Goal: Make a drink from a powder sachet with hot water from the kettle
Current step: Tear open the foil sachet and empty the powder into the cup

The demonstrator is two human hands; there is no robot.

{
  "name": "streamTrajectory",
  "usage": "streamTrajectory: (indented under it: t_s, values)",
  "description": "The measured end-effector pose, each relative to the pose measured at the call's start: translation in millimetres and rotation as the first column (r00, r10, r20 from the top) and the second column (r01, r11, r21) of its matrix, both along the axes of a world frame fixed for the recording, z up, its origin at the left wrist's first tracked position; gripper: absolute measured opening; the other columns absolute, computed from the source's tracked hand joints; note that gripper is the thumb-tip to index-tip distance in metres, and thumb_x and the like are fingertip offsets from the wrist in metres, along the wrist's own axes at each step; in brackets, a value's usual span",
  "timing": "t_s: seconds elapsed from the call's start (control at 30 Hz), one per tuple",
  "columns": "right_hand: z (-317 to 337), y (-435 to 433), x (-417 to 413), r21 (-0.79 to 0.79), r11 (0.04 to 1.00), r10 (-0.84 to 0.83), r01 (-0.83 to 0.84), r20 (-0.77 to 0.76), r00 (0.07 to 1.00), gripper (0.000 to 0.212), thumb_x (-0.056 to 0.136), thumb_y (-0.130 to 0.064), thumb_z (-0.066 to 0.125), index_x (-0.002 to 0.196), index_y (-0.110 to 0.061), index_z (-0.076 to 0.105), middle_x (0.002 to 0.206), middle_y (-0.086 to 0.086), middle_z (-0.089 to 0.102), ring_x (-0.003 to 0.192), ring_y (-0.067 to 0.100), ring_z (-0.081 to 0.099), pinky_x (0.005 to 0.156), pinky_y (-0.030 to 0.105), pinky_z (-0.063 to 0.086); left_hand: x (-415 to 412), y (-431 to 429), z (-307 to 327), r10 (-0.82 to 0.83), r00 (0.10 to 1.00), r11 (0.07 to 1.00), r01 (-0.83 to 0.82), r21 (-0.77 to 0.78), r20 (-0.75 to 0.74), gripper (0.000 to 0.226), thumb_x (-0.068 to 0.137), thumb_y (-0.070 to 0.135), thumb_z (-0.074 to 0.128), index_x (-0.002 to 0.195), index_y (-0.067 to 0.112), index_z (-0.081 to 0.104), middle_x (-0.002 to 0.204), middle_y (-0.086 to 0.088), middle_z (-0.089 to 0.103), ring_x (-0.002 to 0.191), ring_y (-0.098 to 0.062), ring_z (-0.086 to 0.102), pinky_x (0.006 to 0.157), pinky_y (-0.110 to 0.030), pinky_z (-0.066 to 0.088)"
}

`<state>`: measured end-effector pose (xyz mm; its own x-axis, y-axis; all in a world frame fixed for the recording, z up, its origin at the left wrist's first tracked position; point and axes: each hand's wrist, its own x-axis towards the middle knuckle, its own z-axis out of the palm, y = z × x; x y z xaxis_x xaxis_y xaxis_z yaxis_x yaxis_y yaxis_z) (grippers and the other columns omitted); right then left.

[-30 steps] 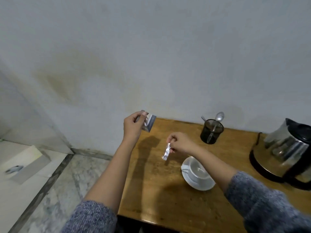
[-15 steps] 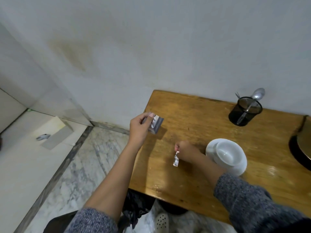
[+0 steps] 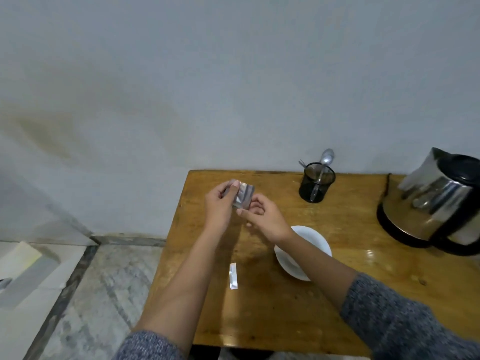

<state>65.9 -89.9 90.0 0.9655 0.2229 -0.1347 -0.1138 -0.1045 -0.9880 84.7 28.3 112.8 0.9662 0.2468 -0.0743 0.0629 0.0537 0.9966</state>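
Over the far left corner of the wooden table (image 3: pixel 259 307), your left hand (image 3: pixel 218 207) holds the silver sachet (image 3: pixel 242 196), thumb and fingers pinching its left edge. Your right hand (image 3: pixel 263 216) sits just beside it, touching its lower edge; the index finger reaches toward the foil and the other fingers curl loosely, though you cannot tell from here whether they actually grip it. No brand or lettering can be read on the foil; it is too blurred and glary.

A torn-off strip (image 3: pixel 233 276) of the same foil lies flat on the table nearer you, between your two forearms and apart from both.

Your right forearm crosses over the white cup and saucer (image 3: pixel 311 240), hiding most of it, so what is in the cup cannot be seen. Behind it, near the wall, a black mesh holder (image 3: pixel 315 187) stands upright with a spoon (image 3: pixel 323 165) leaning in it, bowl upward, and another utensil's tip just showing at the rim. On the right, the steel kettle (image 3: pixel 436 201) with black lid and handle rests on its black base, well apart from your hands; no label is visible on it.

Past the table's left edge lies marble floor (image 3: pixel 98 294).
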Motion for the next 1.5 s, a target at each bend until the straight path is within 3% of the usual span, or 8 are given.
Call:
streamTrajectory:
  t_s: [0.23,0.47,0.7,0.83,0.93,1.03,1.23,1.5]
  values:
    - [17.5,-82.9,-6.8,0.113,0.933,-0.344,0.343,-0.005,0.939,0.012,0.091,-0.011,0.059,0.1,-0.004,0.06,0.088,0.004,0.063,0.08,0.01,0.06,0.063,0.017,0.051,7.6,-72.0,12.2,-0.206,0.978,0.977,0.204,0.062,0.029,0.011,0.088,0.014,0.06,0.085,0.008,0.069,0.077,0.001,0.065,0.067,0.0,0.056,0.066,-0.017,0.045]
    - [19.1,-122.9,-17.2,0.329,0.738,-0.479,0.588,-0.358,0.802,0.01,0.096,-0.004,0.046,0.093,-0.011,0.051,0.077,0.007,0.056,0.07,0.016,0.058,0.071,0.031,0.053,-3.9,-105.2,-2.0,-0.432,0.898,0.878,0.44,0.188,-0.081,0.006,0.081,0.01,0.067,0.085,0.014,0.066,0.077,0.006,0.062,0.073,-0.006,0.055,0.068,-0.014,0.046]
    - [-5.4,-146.6,-28.6,-0.079,0.941,-0.335,0.33,-0.366,0.868,0.007,0.097,-0.008,0.047,0.103,-0.011,0.047,0.079,0.002,0.053,0.068,0.013,0.054,0.056,0.029,0.053,2.6,-120.3,-23.5,-0.546,0.778,0.747,0.62,0.241,-0.31,0.045,0.075,-0.009,0.065,0.116,0.007,0.055,0.08,0.005,0.051,0.062,-0.006,0.045,0.07,-0.024,0.047]
    - [-14.4,-152.4,-29.7,-0.216,0.952,-0.276,0.215,-0.315,0.908,0.009,0.096,-0.007,0.048,0.095,-0.016,0.047,0.082,0.0,0.051,0.072,0.014,0.054,0.054,0.029,0.049,4.3,-122.2,-34.3,-0.598,0.715,0.581,0.698,0.419,-0.361,0.026,0.08,0.002,0.064,0.105,0.01,0.066,0.079,0.005,0.058,0.066,-0.006,0.049,0.067,-0.021,0.045]
    - [-17.4,-154.6,-29.0,-0.396,0.907,-0.242,0.144,-0.209,0.947,0.018,0.094,-0.01,0.049,0.082,-0.024,0.046,0.082,0.002,0.048,0.075,0.018,0.053,0.054,0.028,0.051,3.7,-123.3,-40.7,-0.595,0.707,0.484,0.695,0.532,-0.382,0.019,0.083,0.006,0.061,0.1,0.012,0.07,0.084,0.002,0.063,0.074,-0.01,0.054,0.07,-0.025,0.046]
    - [-16.8,-152.2,-29.7,-0.558,0.826,-0.142,0.075,-0.079,0.987,0.005,0.093,-0.01,0.046,0.09,-0.014,0.049,0.077,0.003,0.046,0.072,0.02,0.049,0.056,0.032,0.046,1.0,-122.6,-45.1,-0.577,0.725,0.448,0.666,0.596,-0.376,0.018,0.083,0.003,0.06,0.096,0.01,0.071,0.083,-0.001,0.063,0.076,-0.013,0.054,0.071,-0.026,0.045]
    - [-11.9,-143.4,-29.9,-0.794,0.604,0.16,-0.062,0.044,0.986,0.012,0.091,-0.011,0.043,0.101,-0.011,0.05,0.095,0.001,0.046,0.09,0.026,0.051,0.077,0.043,0.045,-7.6,-112.7,-53.5,-0.591,0.733,0.389,0.624,0.678,-0.337,0.018,0.085,0.003,0.055,0.09,0.009,0.072,0.079,-0.004,0.062,0.074,-0.015,0.052,0.065,-0.023,0.039]
    - [-1.8,-138.3,-25.0,-0.831,0.544,0.244,-0.115,0.026,0.969,0.003,0.09,-0.017,0.049,0.093,-0.019,0.05,0.091,-0.004,0.046,0.085,0.018,0.047,0.073,0.038,0.044,-17.4,-96.7,-62.0,-0.544,0.783,0.501,0.591,0.632,-0.302,0.021,0.083,-0.001,0.054,0.082,0.007,0.073,0.077,-0.012,0.067,0.068,-0.017,0.054,0.063,-0.032,0.044]
